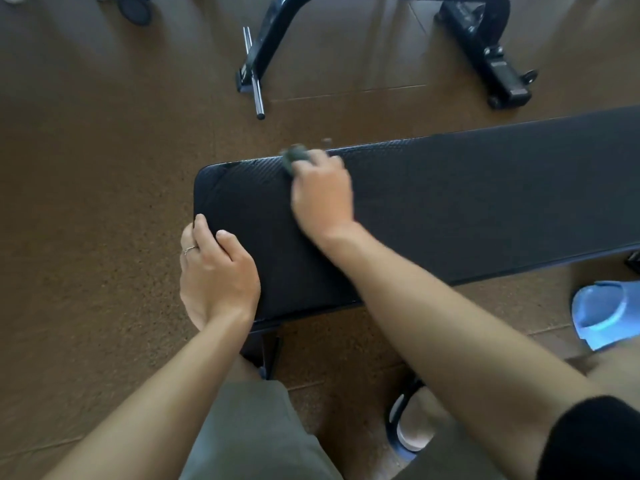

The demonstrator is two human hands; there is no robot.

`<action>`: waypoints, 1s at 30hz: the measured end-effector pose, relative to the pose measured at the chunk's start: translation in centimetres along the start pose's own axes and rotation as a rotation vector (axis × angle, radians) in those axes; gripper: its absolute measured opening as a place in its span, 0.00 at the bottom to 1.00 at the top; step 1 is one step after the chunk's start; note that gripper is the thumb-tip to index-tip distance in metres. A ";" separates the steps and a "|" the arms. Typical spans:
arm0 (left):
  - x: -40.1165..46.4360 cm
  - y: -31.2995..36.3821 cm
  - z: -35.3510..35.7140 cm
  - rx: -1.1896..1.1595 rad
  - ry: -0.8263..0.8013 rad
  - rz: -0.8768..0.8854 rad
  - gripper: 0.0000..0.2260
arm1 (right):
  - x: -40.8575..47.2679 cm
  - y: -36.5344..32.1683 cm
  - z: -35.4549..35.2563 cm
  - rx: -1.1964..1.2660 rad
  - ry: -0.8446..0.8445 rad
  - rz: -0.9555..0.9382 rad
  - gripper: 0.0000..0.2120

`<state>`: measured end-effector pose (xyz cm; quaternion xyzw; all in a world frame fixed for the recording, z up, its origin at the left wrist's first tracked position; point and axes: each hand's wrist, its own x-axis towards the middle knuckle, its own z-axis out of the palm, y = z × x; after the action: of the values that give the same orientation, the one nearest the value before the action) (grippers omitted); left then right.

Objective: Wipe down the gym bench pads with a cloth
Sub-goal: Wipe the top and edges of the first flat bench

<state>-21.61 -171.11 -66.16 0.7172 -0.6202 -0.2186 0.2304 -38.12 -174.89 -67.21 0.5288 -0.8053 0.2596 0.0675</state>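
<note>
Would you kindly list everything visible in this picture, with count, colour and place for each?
bench pad: one, black, across the middle, running right
cloth: one, dark grey-green, at the pad's far edge under the right hand, blurred
frame: one, black with a chrome peg, on the floor beyond the pad
floor: brown, speckled, all around
slipper: one, light blue, on the floor at right, near the pad
ring: one, silver, on a left-hand finger
shorts: olive, bottom centre
left hand: rests on the pad's near end corner, fingers over the edge
right hand: holds the cloth on the pad
</note>
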 end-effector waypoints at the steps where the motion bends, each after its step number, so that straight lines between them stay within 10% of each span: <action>1: 0.0 -0.1 0.0 -0.002 0.001 -0.001 0.23 | -1.2 -2.8 0.6 0.053 -0.070 -0.135 0.09; 7: 0.0 0.0 0.0 0.008 0.011 0.006 0.24 | -1.9 2.7 -2.9 0.153 -0.160 -0.490 0.15; 14: 0.4 -0.3 0.6 0.095 0.008 0.066 0.25 | -5.3 16.3 -9.6 -0.181 0.112 0.368 0.17; 20: -0.6 0.9 0.4 0.154 0.003 0.215 0.26 | -12.8 -0.1 -6.3 0.056 -0.085 -0.060 0.12; 24: -0.6 3.0 0.9 0.055 -0.062 0.300 0.22 | -12.6 2.4 -8.0 0.070 -0.169 -0.267 0.13; 30: -1.9 2.4 2.6 0.257 -0.139 0.399 0.22 | -10.0 17.1 -12.3 -0.194 0.125 0.407 0.16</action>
<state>-25.33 -169.70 -66.72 0.5872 -0.7867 -0.1370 0.1324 -50.99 -155.46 -66.40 0.3292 -0.9108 0.2216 0.1140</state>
